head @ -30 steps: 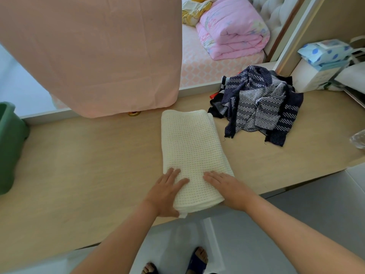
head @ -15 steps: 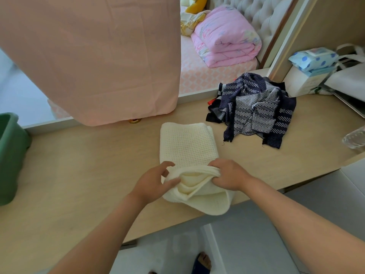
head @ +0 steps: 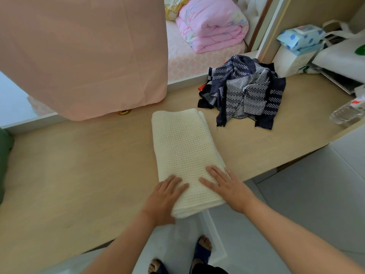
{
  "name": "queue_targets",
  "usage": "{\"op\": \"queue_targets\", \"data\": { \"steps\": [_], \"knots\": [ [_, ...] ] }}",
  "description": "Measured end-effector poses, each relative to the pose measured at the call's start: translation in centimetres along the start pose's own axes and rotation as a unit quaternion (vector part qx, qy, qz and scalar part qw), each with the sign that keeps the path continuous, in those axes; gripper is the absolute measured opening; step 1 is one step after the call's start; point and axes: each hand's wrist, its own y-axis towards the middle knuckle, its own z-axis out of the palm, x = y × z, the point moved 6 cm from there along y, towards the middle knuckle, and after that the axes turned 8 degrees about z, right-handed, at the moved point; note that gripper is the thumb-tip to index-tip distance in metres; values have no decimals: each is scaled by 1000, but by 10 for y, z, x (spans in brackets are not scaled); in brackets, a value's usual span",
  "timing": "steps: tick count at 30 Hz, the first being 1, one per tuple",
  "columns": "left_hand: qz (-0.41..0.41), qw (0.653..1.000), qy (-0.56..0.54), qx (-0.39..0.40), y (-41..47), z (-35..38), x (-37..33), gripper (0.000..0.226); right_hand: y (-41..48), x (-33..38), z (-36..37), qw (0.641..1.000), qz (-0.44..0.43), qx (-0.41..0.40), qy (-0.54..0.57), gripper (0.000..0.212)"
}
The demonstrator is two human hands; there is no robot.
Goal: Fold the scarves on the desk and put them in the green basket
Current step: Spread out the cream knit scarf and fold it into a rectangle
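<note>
item: cream knitted scarf point(head: 183, 155), lying as a long folded strip in the middle of the desk point(head: 79, 175), its near end reaching the desk's front edge.
hands: left hand point(head: 166, 196) and right hand point(head: 227, 186) are both lying flat on that near end, fingers straight, pressing and grasping nothing.
status: fold appearing part done; the strip is probably needing another fold before going in.
item: dark patterned scarves point(head: 245, 91), sitting crumpled at the far right, unfolded.
item: green basket point(head: 5, 155), showing only at the left edge, well apart from the strip; contents not showing.
</note>
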Motion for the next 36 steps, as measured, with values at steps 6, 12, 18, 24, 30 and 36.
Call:
{"op": "queue_targets", "data": {
  "steps": [6,12,18,24,30,36],
  "knots": [
    [37,996,-34,-72,-3,-12,0,87,-3,-2,-18,996,3,-14,85,100],
    [-122,942,-268,-163,-10,-66,29,39,-12,-6,-24,992,4,67,102,118],
    [-285,847,-392,-218,6,-100,65,19,4,-8,-80,955,86,-183,215,114],
    [-416,768,-435,-220,17,-91,111,43,31,23,-111,921,-43,-386,-11,52],
    [-454,805,-339,-174,17,-84,135,41,100,6,-98,990,77,-96,74,68],
    [-178,949,-22,-258,46,-127,95,36,133,5,-98,985,16,-40,167,55]
  ]
}}
